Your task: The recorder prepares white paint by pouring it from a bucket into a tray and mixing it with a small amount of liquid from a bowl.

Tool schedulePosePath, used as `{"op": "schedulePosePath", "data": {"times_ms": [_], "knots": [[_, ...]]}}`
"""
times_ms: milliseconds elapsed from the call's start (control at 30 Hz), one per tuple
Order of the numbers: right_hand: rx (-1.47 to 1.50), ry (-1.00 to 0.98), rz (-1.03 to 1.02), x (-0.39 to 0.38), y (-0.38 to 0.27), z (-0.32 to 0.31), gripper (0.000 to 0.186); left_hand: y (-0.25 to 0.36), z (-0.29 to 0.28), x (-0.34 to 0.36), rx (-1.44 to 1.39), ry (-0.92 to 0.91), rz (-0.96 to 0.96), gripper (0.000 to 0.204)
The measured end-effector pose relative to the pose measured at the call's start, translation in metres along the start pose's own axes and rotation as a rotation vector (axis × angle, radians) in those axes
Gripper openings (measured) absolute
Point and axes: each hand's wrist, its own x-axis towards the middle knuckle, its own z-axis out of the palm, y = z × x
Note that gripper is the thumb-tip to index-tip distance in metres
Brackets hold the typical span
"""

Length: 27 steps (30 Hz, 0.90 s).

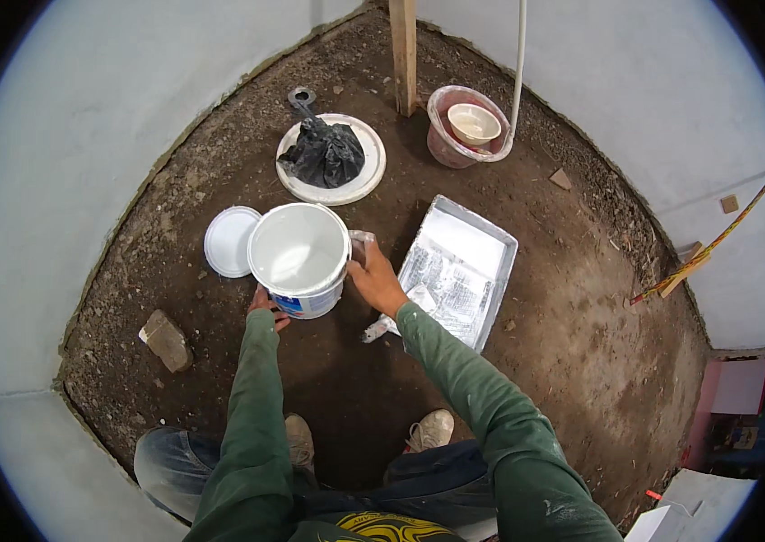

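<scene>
A white paint bucket (306,305) with a blue label tilts toward me, its pale inside showing. My left hand (267,305) grips it low on the left, fingers at its base and partly hidden behind it. On the other side, my right hand (377,282) holds the bucket's wall near the rim, with white smears on the fingers. A round white lid (227,242) lies against the bucket's left side. Right of my right hand rests a grey paint tray (502,282) coated in white paint. A paint-covered brush (420,300) lies across its near left edge, partly behind my wrist.
Farther off, a black plastic bag (324,155) sits on a large white lid (364,187). A reddish bucket (455,154) holds a cream bowl (473,122), beside a wooden post (403,59). A brick chunk (166,341) lies left on the dirt floor. White walls meet ahead.
</scene>
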Motion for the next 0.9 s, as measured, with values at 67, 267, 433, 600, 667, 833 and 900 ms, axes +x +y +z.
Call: {"op": "schedulePosePath", "data": {"times_ms": [67,267,433,600,667,833,900], "knots": [[-0.033,0.005,0.007,-0.008,-0.014,0.008,0.046,0.008,-0.011,0.000,0.060,0.010,-0.046,0.069],[-0.145,-0.053,0.091,-0.017,-0.040,0.012,0.047,0.001,-0.019,-0.006,-0.062,0.028,-0.020,0.065],[-0.284,-0.224,0.137,-0.026,-0.022,-0.017,0.048,-0.038,-0.017,-0.026,-0.326,0.025,0.025,0.066],[-0.550,-0.195,0.061,-0.030,-0.025,-0.101,0.033,-0.115,-0.018,-0.026,-0.316,0.174,0.116,0.039],[-0.620,-0.094,0.124,-0.032,-0.017,-0.155,0.031,-0.145,0.001,-0.039,-0.199,0.150,0.041,0.033],[-0.804,0.081,0.397,-0.035,-0.042,-0.233,0.027,-0.164,0.040,-0.075,0.196,-0.132,0.197,0.028],[-1.082,0.184,0.218,-0.036,-0.013,-0.270,0.029,-0.166,0.049,-0.070,0.257,-0.160,0.237,0.028]]}}
